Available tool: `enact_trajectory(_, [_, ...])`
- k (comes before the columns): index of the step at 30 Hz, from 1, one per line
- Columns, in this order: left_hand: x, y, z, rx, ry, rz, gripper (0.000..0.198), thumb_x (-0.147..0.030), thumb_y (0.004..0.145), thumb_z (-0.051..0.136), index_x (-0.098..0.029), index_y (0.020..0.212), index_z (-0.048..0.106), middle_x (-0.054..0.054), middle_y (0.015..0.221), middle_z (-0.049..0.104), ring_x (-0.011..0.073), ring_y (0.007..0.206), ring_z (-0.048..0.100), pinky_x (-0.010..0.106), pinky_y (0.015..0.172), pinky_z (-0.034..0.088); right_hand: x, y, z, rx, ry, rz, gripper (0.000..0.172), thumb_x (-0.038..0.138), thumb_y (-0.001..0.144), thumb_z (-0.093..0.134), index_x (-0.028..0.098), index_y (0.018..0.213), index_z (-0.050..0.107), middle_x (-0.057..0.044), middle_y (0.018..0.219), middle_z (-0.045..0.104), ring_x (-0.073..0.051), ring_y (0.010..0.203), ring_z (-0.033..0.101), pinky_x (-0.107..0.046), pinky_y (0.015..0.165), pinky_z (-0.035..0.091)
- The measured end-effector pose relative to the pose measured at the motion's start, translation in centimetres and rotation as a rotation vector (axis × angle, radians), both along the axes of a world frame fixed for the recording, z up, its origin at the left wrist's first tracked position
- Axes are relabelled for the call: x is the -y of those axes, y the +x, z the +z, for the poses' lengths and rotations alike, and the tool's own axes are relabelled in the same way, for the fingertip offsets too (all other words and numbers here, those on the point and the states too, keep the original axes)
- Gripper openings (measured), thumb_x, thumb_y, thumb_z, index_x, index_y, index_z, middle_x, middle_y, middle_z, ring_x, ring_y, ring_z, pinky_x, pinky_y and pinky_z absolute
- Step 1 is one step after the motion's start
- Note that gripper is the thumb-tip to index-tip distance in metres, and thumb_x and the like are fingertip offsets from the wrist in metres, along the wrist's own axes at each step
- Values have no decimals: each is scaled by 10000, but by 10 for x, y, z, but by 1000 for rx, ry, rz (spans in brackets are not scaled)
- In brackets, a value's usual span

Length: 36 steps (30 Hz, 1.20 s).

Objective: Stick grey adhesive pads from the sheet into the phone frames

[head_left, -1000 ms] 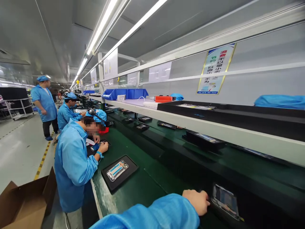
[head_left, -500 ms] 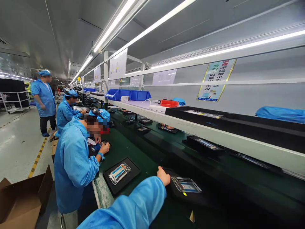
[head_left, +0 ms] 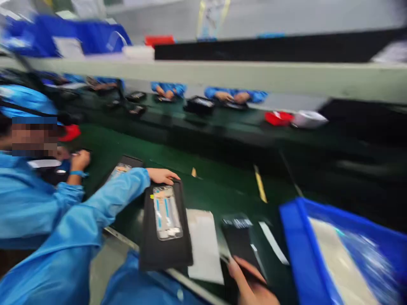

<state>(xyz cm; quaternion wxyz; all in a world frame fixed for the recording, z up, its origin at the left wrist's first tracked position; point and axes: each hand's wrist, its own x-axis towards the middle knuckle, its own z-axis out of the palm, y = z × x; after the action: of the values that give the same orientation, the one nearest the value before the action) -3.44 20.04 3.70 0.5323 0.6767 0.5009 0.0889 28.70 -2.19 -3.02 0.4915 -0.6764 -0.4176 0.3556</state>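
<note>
Because the black tray (head_left: 148, 248) reaches over the bench edge (head_left: 122, 239) at its near left corner, it could tip or slide off if its support came only from the far end. The person's left hand (head_left: 163, 176) grips that far end, fingers curled over the rim; the thumb is hidden, so how firm the hold is cannot be judged. A phone frame (head_left: 168, 214) lies inside the tray, toward its far half, with bare tray below it. Nothing visible clamps it down, so a jerk or steep tilt might make it skid toward the near rim.

Just right of the tray is a white sheet (head_left: 206, 250), close enough that a sideways push could crumple it or drag it underneath. Farther right of the tray, the right hand (head_left: 251, 284) has thumb and finger at the near end of a dark slab (head_left: 237, 235); blur hides whether they pinch it or merely touch it. A loose grasp would risk a drop or scuff there. Beyond the tray's far left side sits a second tray (head_left: 135, 161), which the left sleeve (head_left: 111, 201) partly covers and might knock.
</note>
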Motion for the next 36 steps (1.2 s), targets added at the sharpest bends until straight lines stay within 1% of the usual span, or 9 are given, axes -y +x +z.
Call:
enact_trajectory(2, [5,10,-20,7,1,-117,339,-74,760,683,-194,1075,719,-7,1081,746,148,987,659,267,948,462,14,3,-13,-8,-56,-75,423,545,686,843,178,874,747,-67,775,738,-277,743,703,-441,722,606])
enact_trajectory(6, [6,25,-57,-22,54,-180,350,-115,810,644,-179,1151,687,15,1111,731,150,987,639,280,957,432,17,1,-31,-124,7,-62,321,440,727,825,175,895,755,-71,852,776,-222,737,720,-407,750,606])
enact_trajectory(9, [7,25,-71,-206,269,-284,366,-161,889,586,-167,1251,637,22,1150,704,144,987,640,269,934,446,16,-4,-28,-111,14,-11,231,381,748,820,194,873,768,-71,865,785,-222,772,731,-395,762,613])
enact_trajectory(12, [9,16,-75,-370,445,-387,389,-179,935,518,-145,1315,597,45,1158,660,165,1034,619,298,947,454,13,-7,-17,-77,17,81,182,354,759,817,213,866,776,-62,866,785,-231,808,742,-399,785,621])
enact_trajectory(15, [22,18,-74,-421,601,-302,405,-209,953,492,-107,1337,575,96,1185,592,206,1037,582,382,971,448,0,-11,-9,-62,13,185,151,334,778,808,222,875,776,-54,890,784,-229,842,748,-399,833,622])
enact_trajectory(19, [61,54,-67,-400,816,-272,409,-266,937,547,-111,1315,573,124,1205,574,287,1081,540,453,959,414,-34,-19,-9,-25,59,287,151,314,797,798,226,917,772,-45,932,785,-219,877,746,-372,848,610])
enact_trajectory(24, [98,97,-69,-438,812,-386,384,-391,886,678,-152,1186,657,119,1131,627,297,1074,540,401,893,381,-78,-28,-28,14,143,406,112,300,798,798,226,875,763,-30,892,778,-200,850,734,-342,822,597])
enact_trajectory(30, [99,93,-86,-410,811,-325,451,-427,857,732,-181,1226,649,90,1189,640,276,1078,542,391,928,341,-91,-26,-47,81,138,391,114,298,810,783,222,894,767,-38,903,786,-198,827,739,-347,799,612])
enact_trajectory(36, [101,95,-90,-400,860,-315,475,-430,823,773,-175,1206,653,85,1176,644,265,1061,547,383,917,331,-90,-25,-51,138,136,413,128,303,817,784,219,913,773,-43,939,793,-192,836,744,-346,828,609])
